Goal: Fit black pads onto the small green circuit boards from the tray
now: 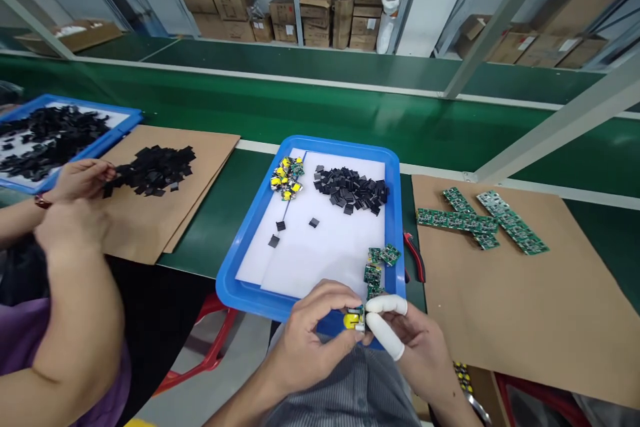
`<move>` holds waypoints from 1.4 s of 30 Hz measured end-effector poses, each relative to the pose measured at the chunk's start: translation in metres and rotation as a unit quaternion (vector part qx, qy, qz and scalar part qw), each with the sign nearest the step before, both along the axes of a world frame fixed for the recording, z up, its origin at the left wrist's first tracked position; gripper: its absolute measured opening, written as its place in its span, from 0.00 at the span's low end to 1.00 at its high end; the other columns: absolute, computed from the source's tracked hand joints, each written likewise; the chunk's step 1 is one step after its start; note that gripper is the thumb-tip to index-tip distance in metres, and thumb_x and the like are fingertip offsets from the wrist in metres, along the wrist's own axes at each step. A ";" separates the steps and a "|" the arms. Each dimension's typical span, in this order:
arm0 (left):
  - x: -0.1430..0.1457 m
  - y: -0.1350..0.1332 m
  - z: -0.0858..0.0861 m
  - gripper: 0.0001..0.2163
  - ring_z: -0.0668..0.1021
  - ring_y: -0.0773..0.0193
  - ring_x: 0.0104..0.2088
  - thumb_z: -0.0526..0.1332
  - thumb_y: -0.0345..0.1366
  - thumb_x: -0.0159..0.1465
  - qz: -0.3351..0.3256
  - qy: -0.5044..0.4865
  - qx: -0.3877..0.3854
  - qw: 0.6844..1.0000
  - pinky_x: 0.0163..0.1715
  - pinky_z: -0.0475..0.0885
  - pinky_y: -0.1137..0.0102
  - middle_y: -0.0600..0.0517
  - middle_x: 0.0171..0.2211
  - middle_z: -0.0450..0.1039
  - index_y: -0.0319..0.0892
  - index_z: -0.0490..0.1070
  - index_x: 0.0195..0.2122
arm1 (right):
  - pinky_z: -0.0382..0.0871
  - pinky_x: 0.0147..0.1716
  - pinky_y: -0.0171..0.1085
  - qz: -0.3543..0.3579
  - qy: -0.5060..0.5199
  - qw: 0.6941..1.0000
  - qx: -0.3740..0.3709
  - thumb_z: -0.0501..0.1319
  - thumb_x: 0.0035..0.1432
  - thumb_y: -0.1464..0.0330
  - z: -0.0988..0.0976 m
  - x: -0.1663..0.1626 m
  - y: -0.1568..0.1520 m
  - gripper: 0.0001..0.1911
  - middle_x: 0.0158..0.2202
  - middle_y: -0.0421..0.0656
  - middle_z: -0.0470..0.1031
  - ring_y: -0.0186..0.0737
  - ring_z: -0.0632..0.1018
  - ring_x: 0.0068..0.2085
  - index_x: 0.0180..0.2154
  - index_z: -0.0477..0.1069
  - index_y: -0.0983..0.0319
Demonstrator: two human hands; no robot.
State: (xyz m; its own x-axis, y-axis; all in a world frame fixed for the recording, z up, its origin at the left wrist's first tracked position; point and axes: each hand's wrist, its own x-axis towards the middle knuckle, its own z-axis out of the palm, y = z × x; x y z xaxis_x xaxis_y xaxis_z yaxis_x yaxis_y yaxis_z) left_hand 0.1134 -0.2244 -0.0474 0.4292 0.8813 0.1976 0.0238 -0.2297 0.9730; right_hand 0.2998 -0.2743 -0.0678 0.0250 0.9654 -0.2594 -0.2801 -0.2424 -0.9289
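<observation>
Both my hands meet at the near edge of a blue tray [235, 280], pinching one small circuit board with a yellow part [354, 319] between them. My left hand [313, 333] grips it from the left. My right hand [413, 337], with white finger cots on thumb and forefinger, grips it from the right. Just beyond my fingers lie a few small green boards [379, 265] on the tray's white liner. Further back on the tray are a heap of black square pieces [353, 188] and a cluster of boards with yellow parts [287, 178].
A co-worker's hand [80, 177] at the left touches a pile of black pieces [153, 170] on brown cardboard, beside another blue tray [100, 140]. Long green board strips [480, 217] lie on cardboard at the right. Red-handled cutters [415, 257] lie next to my tray. Green conveyor belt [325, 113] runs behind.
</observation>
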 end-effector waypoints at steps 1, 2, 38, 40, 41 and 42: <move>0.000 0.000 0.000 0.20 0.80 0.57 0.47 0.67 0.20 0.60 -0.002 0.004 -0.001 1.000 0.48 0.77 0.62 0.46 0.46 0.78 0.45 0.77 0.52 | 0.80 0.35 0.35 -0.002 -0.011 1.000 0.001 0.77 0.54 0.63 0.000 0.000 0.000 0.13 0.32 0.41 0.81 0.37 0.81 0.28 0.40 0.80 0.59; -0.001 -0.001 -0.001 0.20 0.80 0.57 0.47 0.67 0.20 0.60 -0.005 0.008 -0.001 1.000 0.48 0.77 0.62 0.46 0.46 0.77 0.45 0.77 0.52 | 0.80 0.35 0.35 -0.002 -0.020 1.000 0.001 0.77 0.53 0.63 0.000 -0.001 0.000 0.14 0.32 0.41 0.81 0.37 0.81 0.28 0.40 0.80 0.59; -0.059 0.133 0.018 0.21 0.80 0.53 0.53 0.51 0.22 0.68 0.089 0.423 0.239 0.870 0.55 0.76 0.53 0.40 0.55 0.77 0.39 0.71 0.59 | 0.78 0.31 0.34 -0.025 0.011 1.000 -0.015 0.71 0.51 0.44 -0.001 -0.014 0.003 0.27 0.30 0.43 0.79 0.38 0.81 0.28 0.36 0.78 0.61; -0.063 0.124 0.019 0.17 0.82 0.56 0.45 0.54 0.27 0.70 0.116 0.413 0.225 0.875 0.49 0.79 0.57 0.42 0.51 0.79 0.40 0.72 0.58 | 0.78 0.31 0.35 -0.025 0.002 1.000 -0.019 0.71 0.51 0.44 0.000 -0.014 0.003 0.27 0.29 0.43 0.79 0.39 0.81 0.27 0.36 0.78 0.61; -0.064 0.119 0.019 0.16 0.83 0.57 0.41 0.55 0.29 0.71 0.120 0.409 0.218 0.878 0.46 0.80 0.58 0.43 0.49 0.80 0.41 0.72 0.57 | 0.79 0.31 0.36 -0.025 -0.001 1.000 -0.019 0.71 0.51 0.44 0.001 -0.013 0.003 0.27 0.29 0.43 0.79 0.40 0.81 0.27 0.36 0.78 0.61; -0.065 0.112 0.019 0.15 0.83 0.58 0.39 0.56 0.31 0.71 0.122 0.406 0.210 0.881 0.44 0.81 0.60 0.44 0.48 0.81 0.42 0.73 0.56 | 0.79 0.31 0.37 -0.025 -0.003 1.000 -0.019 0.71 0.51 0.44 0.001 -0.013 0.003 0.26 0.29 0.43 0.79 0.40 0.81 0.27 0.36 0.78 0.61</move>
State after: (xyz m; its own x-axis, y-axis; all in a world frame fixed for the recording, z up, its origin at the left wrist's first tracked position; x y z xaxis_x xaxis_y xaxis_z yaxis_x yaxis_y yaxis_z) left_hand 0.0487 -0.1120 -0.0287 0.3876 0.8890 0.2438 0.7711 -0.4576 0.4427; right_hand 0.2865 -0.2717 -0.0668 0.0746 0.9524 -0.2955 -0.2873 -0.2633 -0.9209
